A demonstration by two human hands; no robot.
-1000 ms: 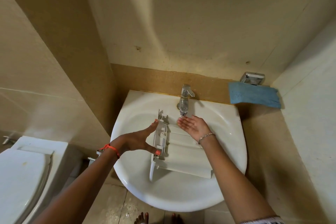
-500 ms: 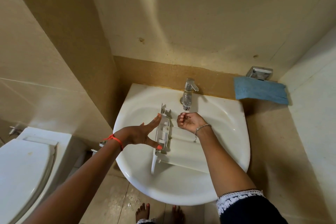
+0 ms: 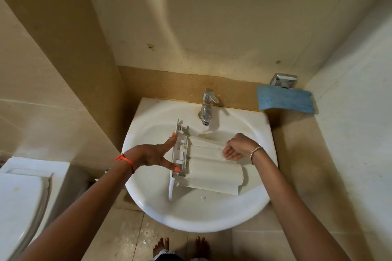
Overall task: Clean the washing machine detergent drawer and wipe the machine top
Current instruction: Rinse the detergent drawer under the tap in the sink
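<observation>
The white detergent drawer lies upside down across the white sink, with its front panel standing on edge at the left. My left hand grips that panel, the thumb at its near end and the forefinger at its far end. My right hand is curled into a loose fist and rests with its fingertips on the drawer's right far part, holding nothing that I can see. Water runs from the chrome tap onto the drawer's far edge.
A folded blue cloth hangs from a chrome holder on the wall right of the sink. A white toilet stands at the lower left. Beige tiled walls close in on both sides. My bare feet are on the wet floor below the basin.
My right hand has gone from flat and open under the tap to a curled fist, and has moved right along the drawer. The water stream now shows. The left hand keeps its hold.
</observation>
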